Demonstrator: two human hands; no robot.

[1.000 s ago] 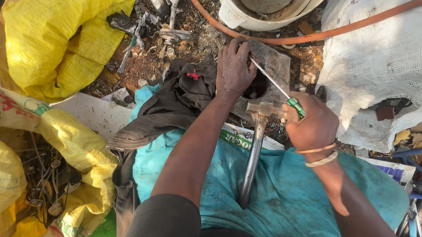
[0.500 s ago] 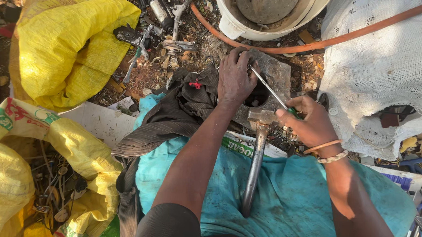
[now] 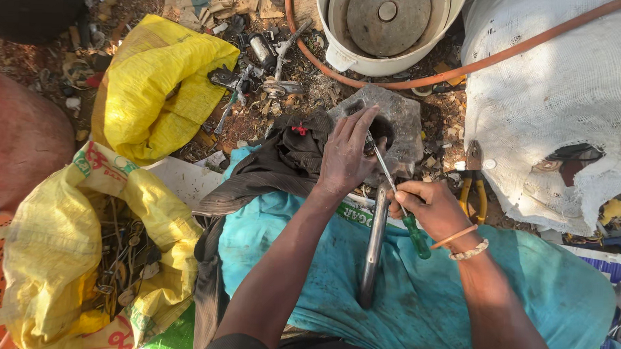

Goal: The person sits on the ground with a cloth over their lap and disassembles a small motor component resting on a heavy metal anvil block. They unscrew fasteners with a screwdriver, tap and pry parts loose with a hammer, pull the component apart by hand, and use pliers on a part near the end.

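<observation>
My right hand (image 3: 430,209) grips a green-handled screwdriver (image 3: 399,198), its thin shaft slanting up to the left. My left hand (image 3: 347,155) presses down on a small part at the shaft's tip, on a grey stone block (image 3: 402,122); the part itself is hidden under my fingers. A hammer with a metal handle (image 3: 373,249) lies on the teal cloth (image 3: 416,302) over my lap, its head tucked under my right hand. A dark rag (image 3: 283,160) sits just left of my left hand.
Yellow sacks (image 3: 155,93), one full of scrap metal (image 3: 115,257), lie to the left. A white bucket (image 3: 384,32) and an orange hose (image 3: 465,66) are at the top. A white woven sack (image 3: 560,114) fills the right, with yellow-handled pliers (image 3: 472,183) beside it.
The view has shifted, bringing the bucket and block lower in frame. My right hand has come down onto the screwdriver's handle beside the hammer head. My left hand stays on the block.
</observation>
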